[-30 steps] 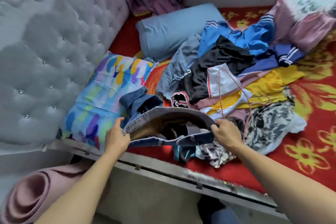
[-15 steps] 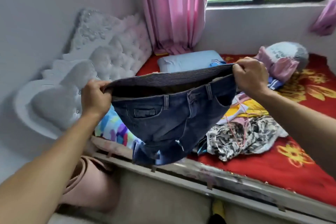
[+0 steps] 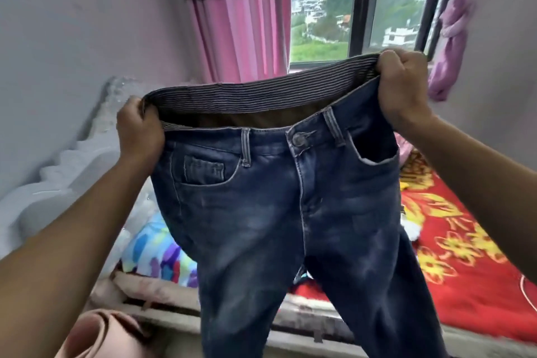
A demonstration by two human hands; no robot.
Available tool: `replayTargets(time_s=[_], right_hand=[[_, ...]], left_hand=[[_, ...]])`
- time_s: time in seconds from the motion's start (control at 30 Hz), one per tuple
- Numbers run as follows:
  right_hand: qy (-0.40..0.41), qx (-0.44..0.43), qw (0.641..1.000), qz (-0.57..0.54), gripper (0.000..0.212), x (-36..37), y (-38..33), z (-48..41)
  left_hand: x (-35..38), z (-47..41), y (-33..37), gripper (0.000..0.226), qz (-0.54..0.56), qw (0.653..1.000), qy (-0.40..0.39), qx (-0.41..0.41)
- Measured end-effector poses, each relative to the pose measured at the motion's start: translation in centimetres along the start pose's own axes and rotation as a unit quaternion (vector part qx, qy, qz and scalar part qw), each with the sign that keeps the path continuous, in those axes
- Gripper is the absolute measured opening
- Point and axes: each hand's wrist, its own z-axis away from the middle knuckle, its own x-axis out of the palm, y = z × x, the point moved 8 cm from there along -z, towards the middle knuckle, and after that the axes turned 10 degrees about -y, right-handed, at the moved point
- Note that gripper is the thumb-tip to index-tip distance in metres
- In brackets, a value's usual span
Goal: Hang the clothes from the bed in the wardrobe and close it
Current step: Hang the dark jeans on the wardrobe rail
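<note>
Though dark blue, jeans (image 3: 261, 212) pale across both thighs.

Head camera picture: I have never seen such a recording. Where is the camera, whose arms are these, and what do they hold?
There is no machine. A person wears one wide-angle camera on the head, so you look forward and down along their arms. The left hand and the right hand each grip one side of the waistband of dark blue jeans, held up so the legs hang down. Behind them is the bed with a red flowered cover and a colourful pillow. Further back are a pink curtain and a window. The wardrobe is not in view.
</note>
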Motion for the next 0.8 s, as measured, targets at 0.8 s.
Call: replayTargets(time_s=[0.8], right_hand=[[-0.346, 0.541, 0.750, 0.157, 0.016, 10.9, 61.7, 10.4]], left_hand=[[46.3, 6.6, -34.7, 0.017, -0.304, 0.800, -0.455, -0.244]])
